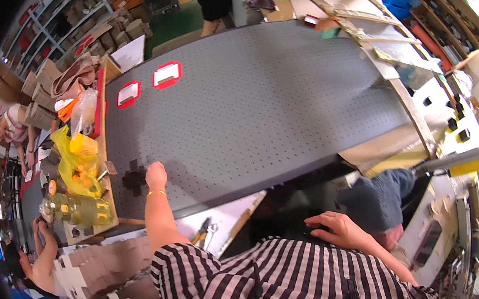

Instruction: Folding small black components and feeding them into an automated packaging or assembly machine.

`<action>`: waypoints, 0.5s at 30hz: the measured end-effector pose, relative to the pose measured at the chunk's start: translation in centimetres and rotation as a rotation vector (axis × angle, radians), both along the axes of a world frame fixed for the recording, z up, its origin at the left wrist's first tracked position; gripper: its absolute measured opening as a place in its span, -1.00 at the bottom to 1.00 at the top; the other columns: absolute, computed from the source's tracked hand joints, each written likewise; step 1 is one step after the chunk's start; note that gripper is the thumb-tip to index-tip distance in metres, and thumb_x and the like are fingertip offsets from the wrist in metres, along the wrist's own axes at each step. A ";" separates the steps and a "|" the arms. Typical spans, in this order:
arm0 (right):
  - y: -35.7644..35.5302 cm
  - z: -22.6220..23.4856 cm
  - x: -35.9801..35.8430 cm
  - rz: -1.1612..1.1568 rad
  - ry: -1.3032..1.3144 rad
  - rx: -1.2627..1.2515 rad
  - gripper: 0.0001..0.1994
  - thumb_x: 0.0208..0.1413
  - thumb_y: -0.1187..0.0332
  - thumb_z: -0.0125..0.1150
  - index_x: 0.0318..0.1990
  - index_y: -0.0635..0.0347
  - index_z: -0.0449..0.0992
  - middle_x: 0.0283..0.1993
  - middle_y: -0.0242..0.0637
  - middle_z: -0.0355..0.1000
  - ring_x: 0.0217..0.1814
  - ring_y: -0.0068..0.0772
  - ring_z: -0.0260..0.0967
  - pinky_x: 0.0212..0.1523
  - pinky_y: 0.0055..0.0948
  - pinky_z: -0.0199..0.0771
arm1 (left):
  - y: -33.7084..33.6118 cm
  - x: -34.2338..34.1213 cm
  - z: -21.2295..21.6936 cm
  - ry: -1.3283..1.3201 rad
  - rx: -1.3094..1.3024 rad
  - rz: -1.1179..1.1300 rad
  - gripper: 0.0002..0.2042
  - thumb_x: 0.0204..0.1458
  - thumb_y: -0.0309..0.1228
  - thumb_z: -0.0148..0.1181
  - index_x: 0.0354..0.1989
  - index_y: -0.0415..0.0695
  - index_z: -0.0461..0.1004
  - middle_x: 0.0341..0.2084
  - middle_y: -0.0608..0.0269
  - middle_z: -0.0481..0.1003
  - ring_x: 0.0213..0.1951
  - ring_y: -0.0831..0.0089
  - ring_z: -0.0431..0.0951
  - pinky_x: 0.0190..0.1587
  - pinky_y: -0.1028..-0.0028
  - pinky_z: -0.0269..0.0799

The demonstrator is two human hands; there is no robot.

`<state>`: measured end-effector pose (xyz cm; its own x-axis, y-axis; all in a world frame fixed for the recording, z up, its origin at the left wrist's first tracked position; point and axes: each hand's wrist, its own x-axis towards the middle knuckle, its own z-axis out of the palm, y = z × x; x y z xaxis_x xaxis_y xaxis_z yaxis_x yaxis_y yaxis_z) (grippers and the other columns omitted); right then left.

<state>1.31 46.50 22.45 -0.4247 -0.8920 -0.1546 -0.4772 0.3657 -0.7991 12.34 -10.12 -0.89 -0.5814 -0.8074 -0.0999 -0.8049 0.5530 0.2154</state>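
Observation:
My left hand (156, 176) is over the near left part of a grey dotted work surface (257, 98), its fingers curled closed. Right beside it lies a flat black cross-shaped piece (134, 177); whether the fingers grip its edge is hidden. My right hand (338, 231) rests in front of my body at the near side, fingers apart and holding nothing. Farther off on the surface lie two red-edged pieces with white centres, a left one (129, 94) and a right one (166, 74).
A wooden ledge (108, 162) on the left holds a yellow plastic bag (75, 166) and a large bottle (86, 210). Stacked cardboard blanks (109, 265) lie below it. Pliers (203, 231) sit near my left forearm. A wooden frame (380, 38) borders the right; other people work beyond.

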 end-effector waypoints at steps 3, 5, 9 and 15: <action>4.0 0.0 1.3 -0.178 -0.044 -0.006 -0.70 0.14 0.35 0.19 0.02 0.23 0.49 -0.12 -0.17 0.54 -0.10 -0.25 0.50 -0.17 -0.37 0.50 | 3.0 -0.6 1.6 -0.019 0.006 0.003 -0.94 -0.05 -0.41 0.22 -0.40 -0.07 0.56 -0.32 0.08 0.58 -0.20 0.07 0.57 -0.16 0.19 0.49; 6.3 -0.2 2.5 -0.230 -0.090 0.012 -0.70 0.14 0.35 0.20 0.01 0.24 0.49 -0.10 -0.13 0.53 -0.09 -0.20 0.50 -0.13 -0.34 0.50 | 3.3 0.1 3.3 -0.055 -0.024 0.001 -0.93 -0.06 -0.40 0.25 -0.39 -0.06 0.56 -0.31 0.09 0.58 -0.19 0.08 0.58 -0.15 0.19 0.50; 7.2 -0.8 3.1 -0.279 -0.214 0.066 -0.69 0.14 0.32 0.20 0.01 0.25 0.49 -0.08 -0.07 0.51 -0.07 -0.15 0.50 -0.08 -0.33 0.50 | 3.5 1.2 4.9 -0.115 -0.037 0.070 -0.83 -0.03 -0.39 0.24 -0.23 -0.04 0.55 -0.21 0.10 0.55 -0.12 0.12 0.56 -0.10 0.20 0.51; 2.1 -0.6 0.1 -0.200 -0.205 0.100 -0.69 0.14 0.33 0.20 0.01 0.26 0.49 -0.08 -0.04 0.51 -0.06 -0.10 0.49 -0.06 -0.31 0.50 | 1.1 3.7 3.9 -0.187 -0.117 0.172 -0.62 -0.04 -0.47 0.26 0.01 -0.01 0.42 0.07 0.05 0.36 -0.01 0.09 0.51 -0.05 0.23 0.51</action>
<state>1.43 48.63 21.90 -0.5415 -0.7698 -0.3378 -0.2201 0.5176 -0.8268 16.03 -9.07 3.01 -0.4155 -0.9049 -0.0925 -0.9086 0.4176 -0.0032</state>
